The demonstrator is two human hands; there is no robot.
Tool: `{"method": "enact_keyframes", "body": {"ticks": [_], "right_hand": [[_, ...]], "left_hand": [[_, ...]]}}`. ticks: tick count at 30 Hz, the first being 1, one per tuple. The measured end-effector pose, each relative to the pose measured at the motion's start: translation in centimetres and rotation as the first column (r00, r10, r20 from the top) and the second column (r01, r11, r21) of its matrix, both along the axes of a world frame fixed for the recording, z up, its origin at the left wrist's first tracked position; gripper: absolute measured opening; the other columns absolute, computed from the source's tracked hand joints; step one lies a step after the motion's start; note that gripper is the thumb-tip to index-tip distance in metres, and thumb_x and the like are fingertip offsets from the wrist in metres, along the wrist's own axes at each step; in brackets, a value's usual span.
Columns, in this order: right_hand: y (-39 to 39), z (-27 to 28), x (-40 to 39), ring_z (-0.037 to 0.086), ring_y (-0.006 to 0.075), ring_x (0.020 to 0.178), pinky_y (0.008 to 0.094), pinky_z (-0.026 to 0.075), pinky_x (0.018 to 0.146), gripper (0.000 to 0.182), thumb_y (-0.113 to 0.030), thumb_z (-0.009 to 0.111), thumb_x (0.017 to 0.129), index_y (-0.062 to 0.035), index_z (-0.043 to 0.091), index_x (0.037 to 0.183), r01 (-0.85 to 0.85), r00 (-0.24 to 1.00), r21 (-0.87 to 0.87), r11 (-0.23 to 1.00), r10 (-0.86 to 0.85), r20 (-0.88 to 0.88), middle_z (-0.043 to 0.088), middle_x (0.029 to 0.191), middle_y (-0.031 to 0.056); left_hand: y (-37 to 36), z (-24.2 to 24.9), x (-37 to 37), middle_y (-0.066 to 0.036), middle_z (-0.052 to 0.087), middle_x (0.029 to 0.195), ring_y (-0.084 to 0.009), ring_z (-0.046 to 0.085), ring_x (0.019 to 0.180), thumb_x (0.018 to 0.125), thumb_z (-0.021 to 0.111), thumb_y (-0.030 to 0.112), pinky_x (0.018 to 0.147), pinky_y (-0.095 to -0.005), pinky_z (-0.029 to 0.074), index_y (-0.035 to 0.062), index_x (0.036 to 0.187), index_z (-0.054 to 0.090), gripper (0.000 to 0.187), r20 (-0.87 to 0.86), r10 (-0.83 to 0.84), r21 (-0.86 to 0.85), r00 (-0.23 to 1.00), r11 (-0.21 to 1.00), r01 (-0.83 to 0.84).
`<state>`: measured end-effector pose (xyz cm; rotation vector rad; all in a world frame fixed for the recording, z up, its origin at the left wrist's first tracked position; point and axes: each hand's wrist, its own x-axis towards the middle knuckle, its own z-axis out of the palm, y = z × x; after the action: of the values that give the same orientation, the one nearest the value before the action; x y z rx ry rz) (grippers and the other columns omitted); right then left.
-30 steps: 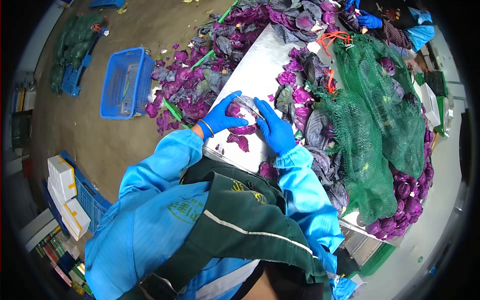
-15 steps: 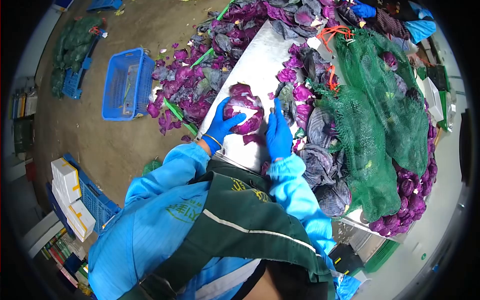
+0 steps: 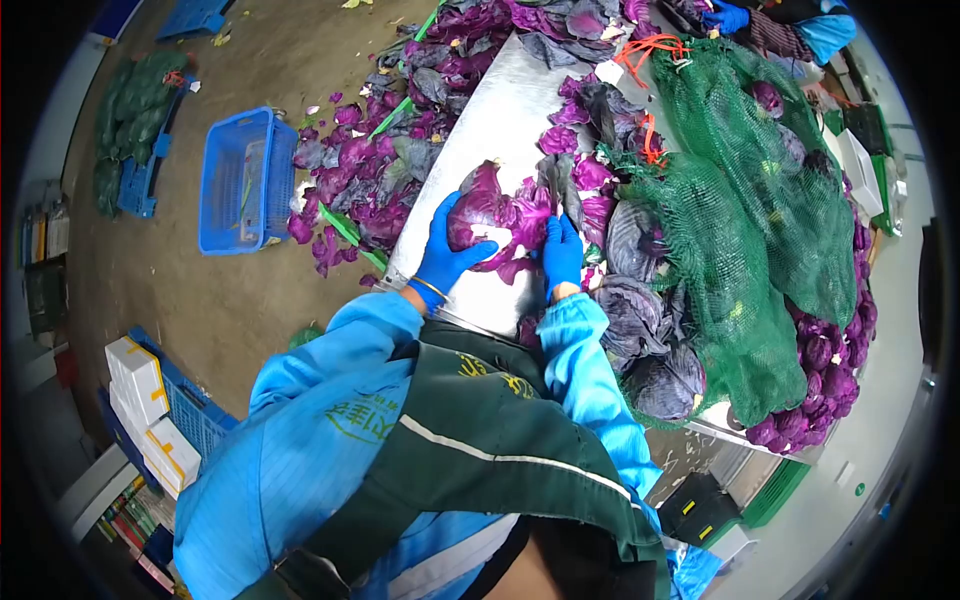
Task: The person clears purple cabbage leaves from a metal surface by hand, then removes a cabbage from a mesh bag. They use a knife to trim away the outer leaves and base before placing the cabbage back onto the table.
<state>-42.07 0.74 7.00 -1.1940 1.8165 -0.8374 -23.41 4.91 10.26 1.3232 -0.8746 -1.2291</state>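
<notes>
Cabbage [image 3: 487, 215] sitting on the steel counter [image 3: 490, 125] near its front edge, being cradled between both hands. Left hand [image 3: 443, 255] cupping its near left side, fingers spread over the pale cut patch; right hand [image 3: 562, 254] gripping a loose outer leaf [image 3: 535, 205] on its right. Probably stripping outer leaves, mid-way through. Next, most likely needing a firm hold from the left and a clean downward tear. Leaf scraps [image 3: 370, 170] lying on the floor, net sacks [image 3: 745, 190] just beside.
</notes>
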Motion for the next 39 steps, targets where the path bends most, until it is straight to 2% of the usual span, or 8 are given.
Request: {"method": "enact_keyframes", "body": {"ticks": [3,5,10,21,27,33,35,39], "right_hand": [[0.8,0.4,-0.4,0.062,0.0347,0.098,0.0367,0.048,0.084,0.049,-0.034,0.048,0.094,0.0042,0.051,0.125,0.002,0.997,-0.028,1.0,-0.004,-0.079,0.063,0.111,0.0223],[1.9,3.1,-1.5,0.063,0.0334,0.095,0.0356,0.049,0.083,0.049,-0.035,0.046,0.095,0.0011,0.051,0.127,-0.148,0.964,0.454,0.878,0.025,0.265,0.063,0.11,0.022],[2.4,8.2,-1.3,0.059,0.0289,0.109,0.0363,0.046,0.09,0.042,-0.021,0.047,0.095,-0.0061,0.045,0.135,-0.234,0.968,-0.208,0.95,0.208,-0.141,0.056,0.123,0.0193],[-0.5,9.4,1.5,0.053,0.0325,0.116,0.0364,0.045,0.093,0.047,-0.025,0.045,0.096,-0.0172,0.036,0.142,-0.606,0.794,-0.19,0.772,0.575,-0.198,0.045,0.138,0.014],[-0.6,7.7,3.2,0.065,0.0358,0.077,0.041,0.053,0.062,0.052,-0.031,0.049,0.093,-0.0247,0.033,0.142,-0.547,0.791,-0.237,0.803,0.403,-0.459,0.051,0.131,0.0132],[-4.2,2.2,1.5,0.064,0.0216,0.069,0.0349,0.05,0.057,0.043,-0.025,0.049,0.095,-0.0051,0.047,0.133,-0.171,0.983,-0.312,0.935,0.141,-0.116,0.066,0.098,0.0168],[-2.8,3.8,1.2,0.058,0.0136,0.06,0.0284,0.045,0.048,0.038,-0.025,0.048,0.096,-0.0026,0.052,0.127,0.011,0.942,0.009,1.0,-0.013,0.335,0.066,0.085,0.0098],[1.4,5.2,0.1,0.057,0.0109,0.061,0.0257,0.045,0.048,0.034,-0.027,0.049,0.097,0.0003,0.057,0.115,-0.003,0.9,0.21,0.978,-0.089,0.427,0.066,0.083,0.0064]], "left_hand": [[-1.4,1.1,4.7,-0.011,0.047,0.127,-0.0205,0.046,0.116,0.07,0.081,0.013,0.098,-0.0326,0.04,0.0053,0.142,0.029,0.089,-0.317,-0.261,0.171,0.912,0.93,0.325],[-2.9,2.6,6.9,-0.012,0.044,0.135,-0.0206,0.043,0.124,0.074,0.073,0.009,0.105,-0.0329,0.034,0.0089,0.144,0.029,0.083,-0.145,-0.404,0.112,0.903,0.9,0.421],[-5.9,3.3,7.3,-0.012,0.035,0.144,-0.0206,0.032,0.133,0.068,0.08,0.012,0.111,-0.0335,0.025,0.0061,0.143,0.031,0.09,0.142,-0.607,0.09,0.782,0.794,0.601],[-6.1,2.0,4.0,-0.017,0.041,0.138,-0.0241,0.04,0.127,0.075,0.077,0.031,0.106,-0.0342,0.033,0.0049,0.141,0.032,0.084,0.176,-0.367,0.02,0.913,0.929,0.369],[-5.9,1.9,3.5,-0.014,0.045,0.132,-0.0219,0.045,0.121,0.073,0.08,0.028,0.102,-0.0329,0.037,0.0042,0.136,0.038,0.08,0.078,-0.325,0.021,0.943,0.946,0.324],[-4.7,2.7,3.3,-0.014,0.04,0.138,-0.0243,0.037,0.13,0.069,0.081,0.025,0.109,-0.0359,0.028,0.004,0.138,0.035,0.086,0.392,-0.442,-0.071,0.807,0.86,0.506],[-4.0,2.5,3.3,-0.018,0.042,0.135,-0.0284,0.041,0.126,0.067,0.083,0.031,0.105,-0.0367,0.034,0.0027,0.137,0.036,0.089,0.338,-0.282,-0.038,0.898,0.949,0.313],[-2.6,2.8,3.7,-0.023,0.045,0.132,-0.0335,0.046,0.123,0.064,0.083,0.04,0.103,-0.0395,0.036,-0.0013,0.136,0.037,0.094,0.548,-0.215,0.077,0.808,0.975,0.207]]}}
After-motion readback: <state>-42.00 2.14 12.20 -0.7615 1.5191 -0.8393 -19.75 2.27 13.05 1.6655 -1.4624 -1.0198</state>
